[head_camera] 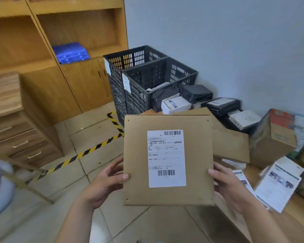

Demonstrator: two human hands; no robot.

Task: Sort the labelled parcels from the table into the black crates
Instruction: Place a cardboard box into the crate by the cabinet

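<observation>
Above the floor, between table (298,206) and crates (153,81), I hold a brown envelope (197,155) upright, label (166,158) facing me: the reading step. Next I must choose a crate and reach forward. Left hand (104,183) and right hand (230,188) pinch its lower side edges, thumbs in front.

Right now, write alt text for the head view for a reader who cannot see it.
Two hands, the left hand and right hand, hold a flat brown cardboard parcel by its side edges, its white shipping label facing the camera. Behind it stand two black crates beside a table piled with more parcels.
</observation>
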